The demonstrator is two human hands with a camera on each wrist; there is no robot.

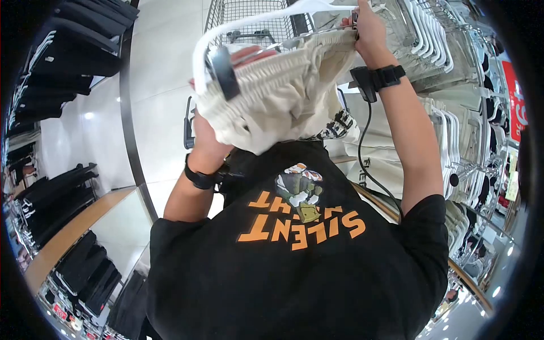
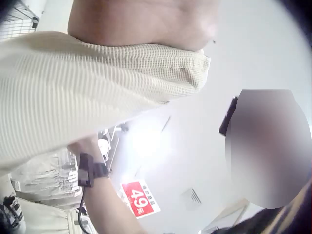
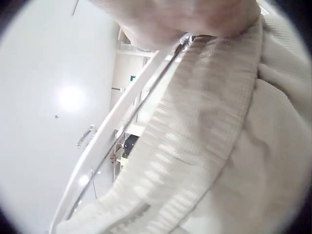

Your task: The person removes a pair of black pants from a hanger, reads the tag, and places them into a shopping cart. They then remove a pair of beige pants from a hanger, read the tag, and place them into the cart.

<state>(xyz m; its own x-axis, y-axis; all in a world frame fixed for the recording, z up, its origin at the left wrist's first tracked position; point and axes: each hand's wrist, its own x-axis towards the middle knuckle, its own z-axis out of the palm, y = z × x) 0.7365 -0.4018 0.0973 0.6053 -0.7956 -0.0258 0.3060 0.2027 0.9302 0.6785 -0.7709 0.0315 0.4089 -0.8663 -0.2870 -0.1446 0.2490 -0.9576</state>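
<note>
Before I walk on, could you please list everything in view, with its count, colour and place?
Garment: 1, cream, upper centre
Hanger: 1, white, clipped to the garment
Clips: 2, dark, on the hanger
Wire cart: 1, dark, top centre
Dark clothes: many, black, left side
Pale clothes: many, beige, right side
Spare hangers: several, white, right side
Sign: at least 1, red, far right
Floor: 1, pale, underneath
Shirt: 1, black, worn
Wristbands: 2, black, worn
Cable: 1, black, right arm
Left hand: 1, partly behind garment
Right hand: 1, at hanger's end
</note>
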